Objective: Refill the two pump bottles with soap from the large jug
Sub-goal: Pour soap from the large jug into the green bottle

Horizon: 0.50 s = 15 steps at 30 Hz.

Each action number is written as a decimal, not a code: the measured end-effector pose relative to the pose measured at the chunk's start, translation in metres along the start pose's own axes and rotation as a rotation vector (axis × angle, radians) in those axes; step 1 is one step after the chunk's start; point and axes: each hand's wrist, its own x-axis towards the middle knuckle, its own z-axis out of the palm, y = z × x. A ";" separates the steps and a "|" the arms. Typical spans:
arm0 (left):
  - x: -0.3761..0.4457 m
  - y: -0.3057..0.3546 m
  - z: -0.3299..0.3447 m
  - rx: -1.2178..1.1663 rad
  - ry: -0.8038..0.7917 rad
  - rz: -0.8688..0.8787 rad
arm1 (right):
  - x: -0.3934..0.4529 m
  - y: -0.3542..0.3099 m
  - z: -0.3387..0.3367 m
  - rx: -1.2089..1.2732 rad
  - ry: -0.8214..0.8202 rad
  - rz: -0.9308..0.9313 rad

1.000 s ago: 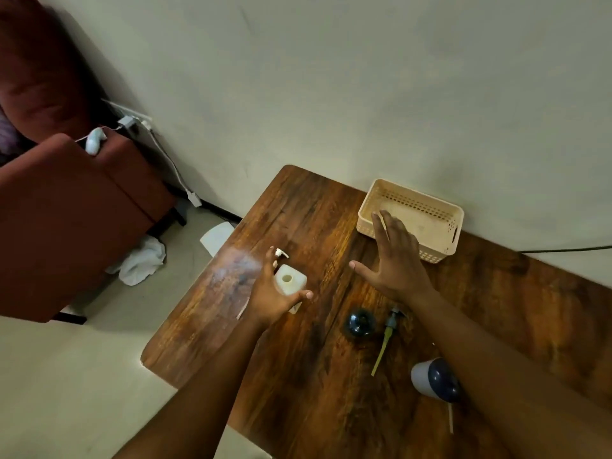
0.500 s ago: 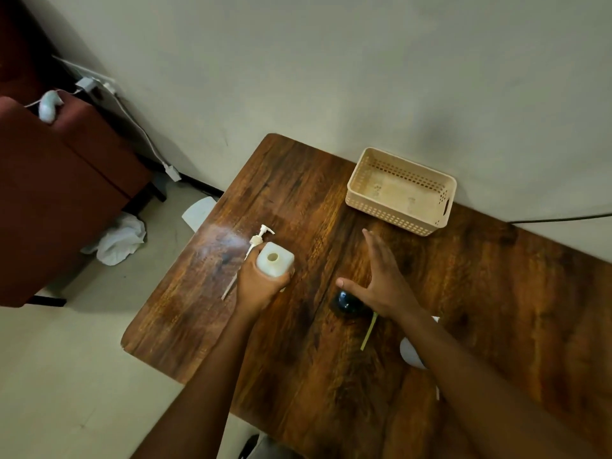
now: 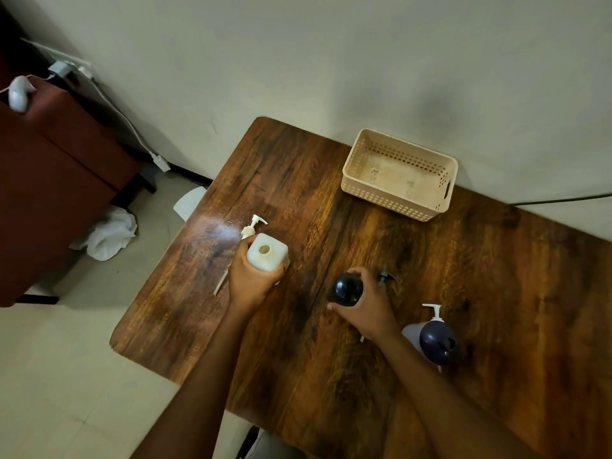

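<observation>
My left hand (image 3: 251,279) grips the white bottle (image 3: 266,251), open neck up, on the desk (image 3: 331,200); its white pump (image 3: 253,225) lies just beyond. My right hand (image 3: 367,308) wraps the dark bottle (image 3: 344,289). Jug (image 3: 433,339) with dark cap stands near right. Beige basket (image 3: 397,175) far, by the wall.

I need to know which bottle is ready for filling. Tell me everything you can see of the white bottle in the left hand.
The white bottle is a squarish, cream-white container that looks like plastic, standing upright on the wooden table. Its pump is off, so the round neck opening shows on top. The left hand wraps around its near side. A white pump head with its long tube lies flat on the table just behind and beside it. How much is inside cannot be told.
</observation>
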 end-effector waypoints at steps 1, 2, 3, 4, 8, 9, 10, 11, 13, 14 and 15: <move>-0.001 -0.001 0.000 -0.014 0.006 -0.010 | -0.001 -0.002 0.001 0.015 0.020 0.002; -0.002 -0.001 0.001 -0.025 0.011 -0.016 | -0.001 -0.003 0.003 0.030 0.038 -0.001; -0.003 -0.002 0.001 -0.029 0.015 -0.017 | -0.002 -0.004 0.004 0.043 0.053 -0.007; -0.003 -0.002 0.002 -0.029 0.016 -0.016 | -0.003 -0.005 0.005 0.055 0.064 -0.015; -0.003 0.005 0.003 -0.010 0.014 -0.004 | -0.005 -0.014 0.003 0.078 0.098 -0.020; -0.002 0.007 0.004 0.005 0.005 -0.002 | -0.005 -0.017 0.000 0.090 0.109 -0.021; 0.000 0.010 0.004 0.023 -0.007 -0.003 | -0.005 -0.020 -0.004 0.101 0.118 -0.021; 0.001 0.013 0.004 0.045 -0.018 0.002 | -0.005 -0.023 -0.009 0.114 0.128 -0.023; 0.004 0.022 0.006 0.077 -0.034 0.034 | -0.006 -0.029 -0.025 0.144 0.159 -0.037; 0.004 0.029 0.007 0.088 -0.040 0.049 | -0.007 -0.032 -0.033 0.156 0.175 -0.045; 0.005 0.040 0.008 0.100 -0.045 0.061 | -0.007 -0.035 -0.043 0.172 0.192 -0.053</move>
